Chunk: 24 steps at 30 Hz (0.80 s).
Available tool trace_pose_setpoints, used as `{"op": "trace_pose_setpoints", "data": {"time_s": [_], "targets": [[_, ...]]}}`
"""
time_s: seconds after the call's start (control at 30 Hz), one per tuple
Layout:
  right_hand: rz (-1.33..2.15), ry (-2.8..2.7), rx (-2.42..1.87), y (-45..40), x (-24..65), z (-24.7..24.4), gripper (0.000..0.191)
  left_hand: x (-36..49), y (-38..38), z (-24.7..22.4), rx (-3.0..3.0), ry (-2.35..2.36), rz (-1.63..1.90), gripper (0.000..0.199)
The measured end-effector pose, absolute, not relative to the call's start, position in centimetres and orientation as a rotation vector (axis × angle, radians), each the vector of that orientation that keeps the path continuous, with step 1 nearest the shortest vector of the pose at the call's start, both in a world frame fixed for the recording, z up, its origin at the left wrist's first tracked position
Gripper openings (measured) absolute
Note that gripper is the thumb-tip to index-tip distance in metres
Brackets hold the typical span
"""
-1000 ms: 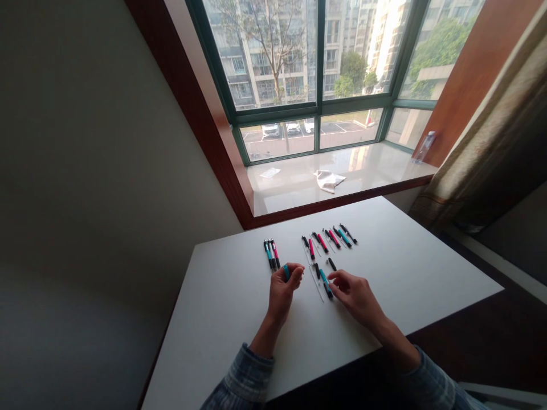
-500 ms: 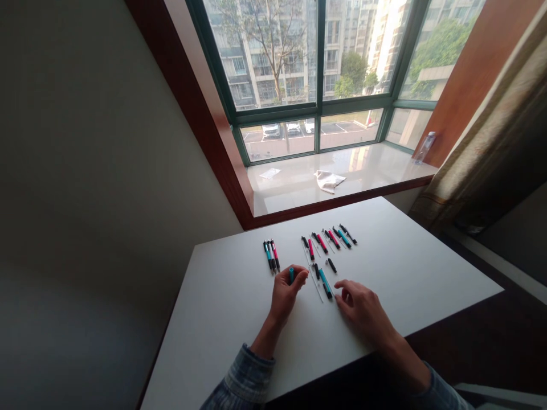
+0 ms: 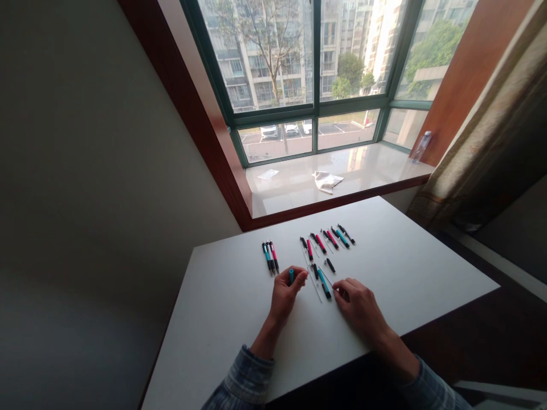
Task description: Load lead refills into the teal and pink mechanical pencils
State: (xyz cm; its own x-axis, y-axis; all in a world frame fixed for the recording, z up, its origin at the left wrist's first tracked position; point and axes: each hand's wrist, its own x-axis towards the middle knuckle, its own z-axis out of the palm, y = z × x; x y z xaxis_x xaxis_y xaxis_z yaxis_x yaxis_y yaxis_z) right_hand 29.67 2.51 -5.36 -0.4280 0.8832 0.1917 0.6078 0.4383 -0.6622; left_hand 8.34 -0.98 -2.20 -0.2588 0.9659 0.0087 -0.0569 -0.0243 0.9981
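Note:
My left hand (image 3: 285, 290) is closed around a teal pen barrel (image 3: 291, 275), whose upper end shows above the fingers. To its right, the fingertips of my right hand (image 3: 354, 299) pinch the near end of a thin pen refill (image 3: 326, 277). Between the hands lie another teal barrel with a black grip (image 3: 323, 283), a black pen part (image 3: 315, 271) and a pale refill (image 3: 315, 285). Just beyond them is a black pen grip (image 3: 330, 265). Any small parts inside the left fist are hidden.
Several assembled pens (image 3: 269, 256) lie side by side at the left on the white table (image 3: 222, 302). Farther back, a row of disassembled pens holds pink barrels (image 3: 320, 244) and a teal barrel (image 3: 342, 238). A cloth (image 3: 327, 182) and a bottle (image 3: 421, 148) are on the windowsill.
My right hand has closed its fingers onto the refill's near end, which now tilts up slightly. The left hand keeps its hold on the teal barrel. The view has shifted a little.

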Motion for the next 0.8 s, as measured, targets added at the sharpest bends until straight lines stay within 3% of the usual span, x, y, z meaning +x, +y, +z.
{"op": "trace_pose_setpoints", "data": {"time_s": [0.57, 0.8], "targets": [[0.633, -2.098, -1.322, 2.8, 28.1, -4.7, 0.015, 8.3, -1.0, -2.2, 1.077, 1.36, 1.434, 0.034], [0.761, -2.056, -0.851, 3.0, 28.0, -1.9, 0.028, 8.5, -1.2, -1.8, 1.206, 1.363, 1.343, 0.032]]}}
